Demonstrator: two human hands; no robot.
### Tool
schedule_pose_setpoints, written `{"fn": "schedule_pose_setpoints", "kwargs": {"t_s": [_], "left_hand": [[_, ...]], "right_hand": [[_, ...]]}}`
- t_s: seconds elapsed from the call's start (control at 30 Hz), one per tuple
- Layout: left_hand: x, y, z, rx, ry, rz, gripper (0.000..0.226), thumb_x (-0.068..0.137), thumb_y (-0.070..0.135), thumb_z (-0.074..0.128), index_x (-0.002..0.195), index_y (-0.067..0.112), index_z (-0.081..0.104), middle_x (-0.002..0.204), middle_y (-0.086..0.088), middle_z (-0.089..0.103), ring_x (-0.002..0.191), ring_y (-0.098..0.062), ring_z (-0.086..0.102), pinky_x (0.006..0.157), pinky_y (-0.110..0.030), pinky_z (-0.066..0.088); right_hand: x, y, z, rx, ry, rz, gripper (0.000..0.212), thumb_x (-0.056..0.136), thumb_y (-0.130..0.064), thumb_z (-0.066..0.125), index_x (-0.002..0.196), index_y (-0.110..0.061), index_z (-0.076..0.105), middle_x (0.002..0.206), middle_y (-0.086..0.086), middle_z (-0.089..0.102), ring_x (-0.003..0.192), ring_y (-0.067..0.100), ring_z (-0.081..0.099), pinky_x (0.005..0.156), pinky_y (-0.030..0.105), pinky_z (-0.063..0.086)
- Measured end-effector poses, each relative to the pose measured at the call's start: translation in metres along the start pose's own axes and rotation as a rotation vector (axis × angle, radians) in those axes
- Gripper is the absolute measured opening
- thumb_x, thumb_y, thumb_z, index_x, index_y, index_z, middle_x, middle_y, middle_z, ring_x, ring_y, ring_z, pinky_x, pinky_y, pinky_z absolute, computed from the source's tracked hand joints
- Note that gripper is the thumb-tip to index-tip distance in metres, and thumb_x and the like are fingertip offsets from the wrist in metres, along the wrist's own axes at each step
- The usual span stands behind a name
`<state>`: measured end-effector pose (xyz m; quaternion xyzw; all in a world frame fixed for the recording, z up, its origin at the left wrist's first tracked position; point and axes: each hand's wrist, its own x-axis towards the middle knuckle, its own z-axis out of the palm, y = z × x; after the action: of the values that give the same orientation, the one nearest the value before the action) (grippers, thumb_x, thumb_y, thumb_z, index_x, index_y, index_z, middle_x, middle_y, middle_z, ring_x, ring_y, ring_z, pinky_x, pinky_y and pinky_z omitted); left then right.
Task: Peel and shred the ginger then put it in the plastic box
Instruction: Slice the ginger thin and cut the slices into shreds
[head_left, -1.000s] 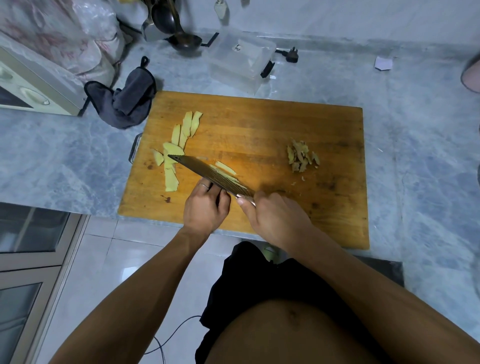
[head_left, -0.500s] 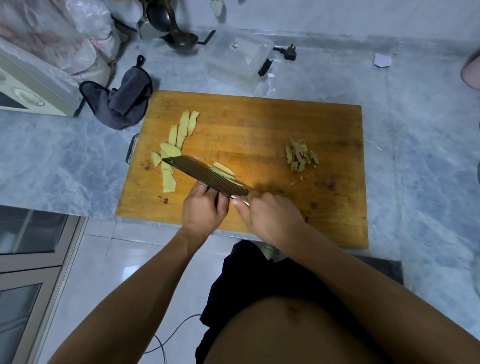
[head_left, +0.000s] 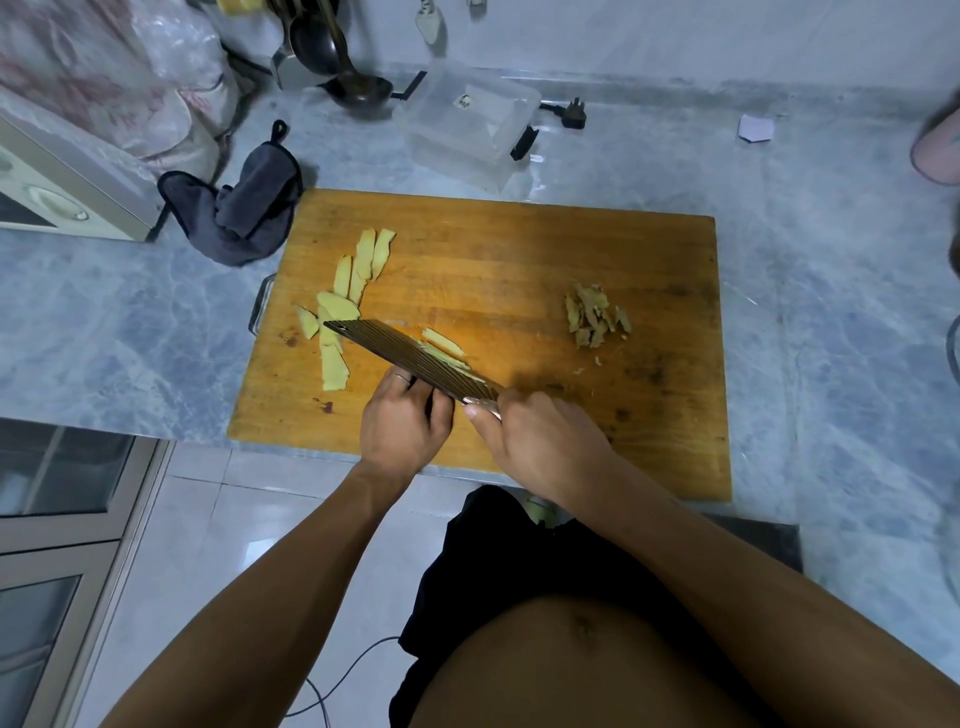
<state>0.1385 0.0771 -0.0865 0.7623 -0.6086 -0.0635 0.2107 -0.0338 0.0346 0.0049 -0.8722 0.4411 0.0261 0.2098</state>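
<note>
A home kitchen: a grey marble counter (head_left: 831, 291) carries a wooden cutting board (head_left: 519, 249). Ladles (head_left: 337, 67) and a clear plastic box (head_left: 467, 124) sit along its far edge, and a small oven (head_left: 62, 182) stands at its left end.

We find no text we can read anywhere. The clear plastic box (head_left: 470, 122) on the table (head_left: 831, 270) carries a small sticker (head_left: 464, 101), but its print is too small to make out.
</note>
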Motion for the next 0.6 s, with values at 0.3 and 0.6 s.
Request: {"fn": "schedule_pose_setpoints", "kwargs": {"t_s": [0.3, 0.6], "left_hand": [[0.0003, -0.0005, -0.0001, 0.0, -0.009, 0.005, 0.033, 0.088, 0.025, 0.047, 0.085, 0.004, 0.072, 0.091, -0.017, 0.064, 0.076, -0.036, 0.063, 0.056, -0.027, 0.044], [0.0001, -0.0025, -0.0023, -0.013, -0.007, 0.011, 0.033, 0.087, 0.026, 0.048, 0.079, 0.003, 0.07, 0.085, -0.018, 0.063, 0.07, -0.035, 0.064, 0.057, -0.025, 0.041]], "right_hand": [[-0.0003, -0.0042, -0.002, 0.02, -0.009, 0.025, 0.056, 0.104, -0.054, 0.025, 0.107, -0.009, 0.059, 0.097, 0.013, 0.068, 0.09, 0.033, 0.067, 0.064, 0.031, 0.034], [-0.0008, -0.0065, 0.0013, 0.011, 0.015, -0.004, 0.055, 0.104, -0.055, 0.024, 0.103, -0.011, 0.058, 0.09, 0.01, 0.068, 0.083, 0.029, 0.068, 0.061, 0.03, 0.034]]}}
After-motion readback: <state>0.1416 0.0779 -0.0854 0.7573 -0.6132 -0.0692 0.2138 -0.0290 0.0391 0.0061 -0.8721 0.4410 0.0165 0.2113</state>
